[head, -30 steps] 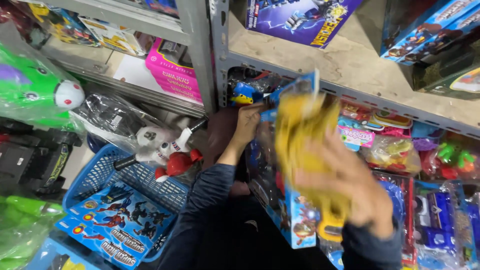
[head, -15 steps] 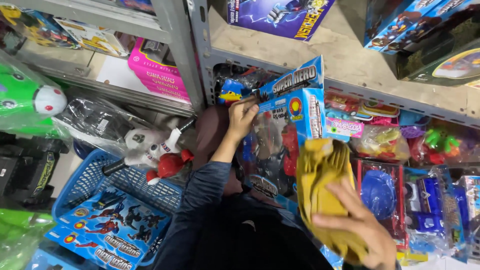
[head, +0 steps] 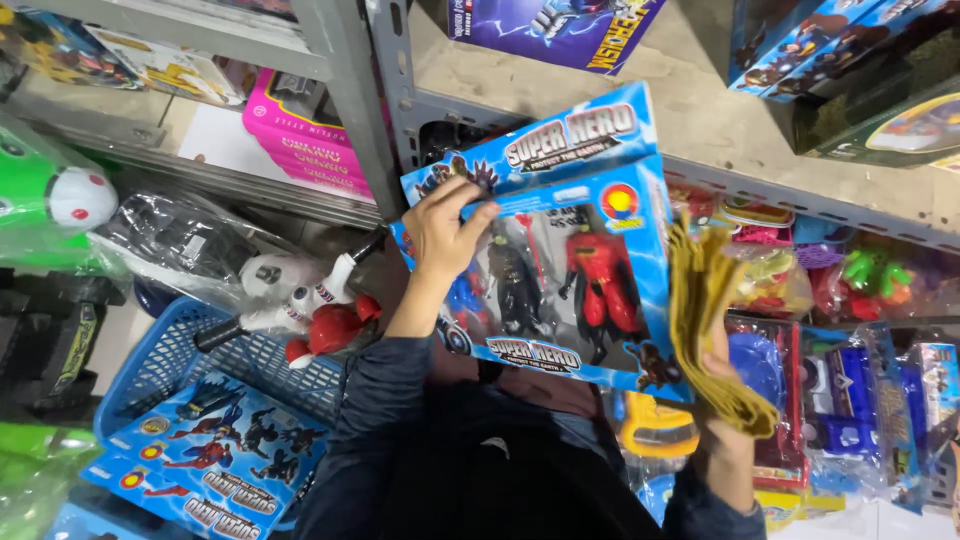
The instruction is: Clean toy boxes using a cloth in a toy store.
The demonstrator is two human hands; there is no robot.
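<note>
Grey metal shelving (head: 352, 110) overhead, boxed toys stacked on bare boards (head: 690, 110); blue plastic basket (head: 170, 360) low left | packaged toys crowding right; bright, even light

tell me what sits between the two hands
In the head view, a blue boxed set of action figures spans between the left hand and the right hand.

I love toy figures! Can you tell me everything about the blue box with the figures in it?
The blue toy box is flat cardboard with a clear window showing a dark figure and a red figure standing inside. Its top flap stands up behind. It is held tilted in front of the grey metal shelf. The left hand grips its upper left corner. The right hand presses a folded yellow cloth against its right edge.
</note>
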